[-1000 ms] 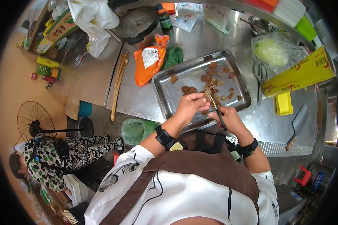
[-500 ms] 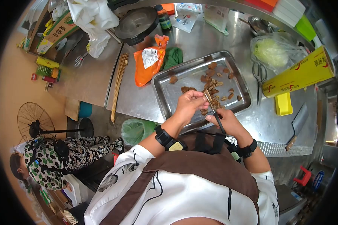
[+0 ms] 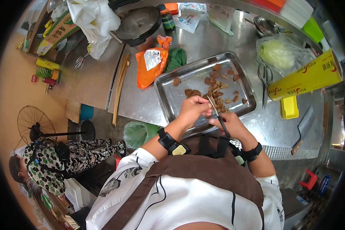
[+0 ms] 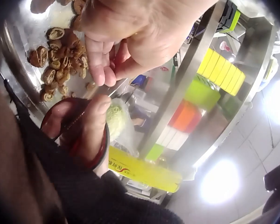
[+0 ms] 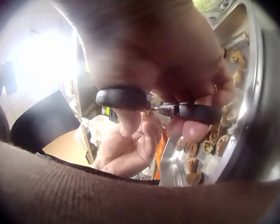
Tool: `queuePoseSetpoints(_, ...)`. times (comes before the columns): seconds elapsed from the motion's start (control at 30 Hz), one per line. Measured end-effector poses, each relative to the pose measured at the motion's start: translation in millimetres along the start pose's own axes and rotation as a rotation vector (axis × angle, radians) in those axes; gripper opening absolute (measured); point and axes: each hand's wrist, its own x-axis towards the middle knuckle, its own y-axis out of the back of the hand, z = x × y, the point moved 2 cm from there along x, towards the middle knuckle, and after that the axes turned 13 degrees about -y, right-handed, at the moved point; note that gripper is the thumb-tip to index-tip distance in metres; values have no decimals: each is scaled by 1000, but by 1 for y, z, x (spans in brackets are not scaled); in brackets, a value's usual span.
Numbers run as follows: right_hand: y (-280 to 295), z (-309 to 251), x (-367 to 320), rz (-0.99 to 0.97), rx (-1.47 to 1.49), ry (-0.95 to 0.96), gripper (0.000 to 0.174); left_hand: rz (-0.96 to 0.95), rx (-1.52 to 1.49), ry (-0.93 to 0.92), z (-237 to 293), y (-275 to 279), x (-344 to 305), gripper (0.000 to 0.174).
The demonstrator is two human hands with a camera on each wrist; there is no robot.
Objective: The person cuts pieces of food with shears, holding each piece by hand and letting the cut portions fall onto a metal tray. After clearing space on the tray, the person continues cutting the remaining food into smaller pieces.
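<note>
Over the steel tray (image 3: 176, 100), my left hand (image 3: 192, 110) pinches a small brown piece of cooked food, mostly hidden by the fingertips, close beside the scissor blades. My right hand (image 3: 237, 125) grips black-handled scissors (image 3: 223, 125), their tips pointing up and left toward the left fingers. In the right wrist view, thumb and fingers pass through the black handle loops (image 5: 200, 113). Brown cooked pieces (image 3: 214, 81) lie in the tray; several are cut rings (image 4: 56, 60) with pale, folded insides.
Left of the tray lie an orange bag (image 3: 151, 71), a green cloth (image 3: 176, 59) and wooden skewers (image 3: 121, 90). On the right are another pair of scissors (image 3: 264, 78), bagged lettuce (image 3: 276, 51), a yellow box (image 3: 304, 76) and a cleaver (image 3: 304, 126). A green-bagged bin (image 3: 140, 134) stands below the counter edge.
The larger brown piece in my left fingers has become a small remnant. The scissors have shifted slightly left with the left hand; the cut pieces below lie a little differently.
</note>
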Motion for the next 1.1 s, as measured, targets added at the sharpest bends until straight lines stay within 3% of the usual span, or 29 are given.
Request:
queuePoseSetpoints(0.2, 7, 0, -1, -45, 63, -113, 45, -19, 36, 72, -7, 1, 11, 13)
queuePoseSetpoints(0.3, 13, 7, -1, 31, 152, -142, 41, -88, 177, 34, -26, 7, 30, 18)
queuePoseSetpoints(0.37, 20, 14, -2, 67, 221, -150, 41, -25, 696, -486, -31, 16, 53, 24)
queuePoseSetpoints(0.4, 24, 17, -3, 96, 285, -151, 41, -39, 696, -483, -27, 14, 61, 24)
queuePoseSetpoints(0.5, 27, 37, -6, 128, 324, -172, 40, -58, 1057, -750, -14, 9, 83, 30)
queuePoseSetpoints(0.6, 30, 49, -16, 162, 316, -207, 40, -86, 1227, -653, -24, 2, 104, 29)
queuePoseSetpoints(0.7, 35, 64, -26, 202, 289, -255, 41, -105, 1347, -675, -29, -2, 117, 25)
queuePoseSetpoints(0.87, 42, 69, -31, 243, 320, -256, 41, -105, 1227, -662, -37, 4, 119, 17)
queuePoseSetpoints(0.93, 44, 61, -30, 250, 320, -222, 40, -52, 462, -238, -36, 0, 109, 15)
queuePoseSetpoints(1.1, 44, 29, -9, 293, 436, -61, 34, -94, 274, -208, -5, -23, 67, 13)
